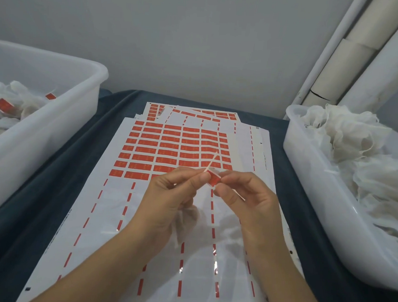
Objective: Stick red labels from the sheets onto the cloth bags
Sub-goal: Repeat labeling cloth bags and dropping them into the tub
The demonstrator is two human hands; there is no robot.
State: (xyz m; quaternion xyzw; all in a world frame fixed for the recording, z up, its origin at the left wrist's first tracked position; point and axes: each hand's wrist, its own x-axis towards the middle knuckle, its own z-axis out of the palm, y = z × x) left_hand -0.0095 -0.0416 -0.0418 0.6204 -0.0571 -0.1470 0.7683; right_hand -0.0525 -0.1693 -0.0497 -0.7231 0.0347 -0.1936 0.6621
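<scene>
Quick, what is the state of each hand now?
Left hand: pinches the red label and holds a cloth bag.
Right hand: pinches the red label.

A small red label (pixel 214 179) sits folded over a thin pale string (pixel 212 162), pinched between the fingertips of both hands above the label sheet, and a sheer white cloth bag (pixel 184 220) hangs limp beneath the left palm. The top label sheet (pixel 133 193) lies flat on the table, its far half still filled with rows of red rectangular labels, its near half peeled bare but for dashed red strips. More sheets (pixel 194 114) lie fanned under its far end.
</scene>
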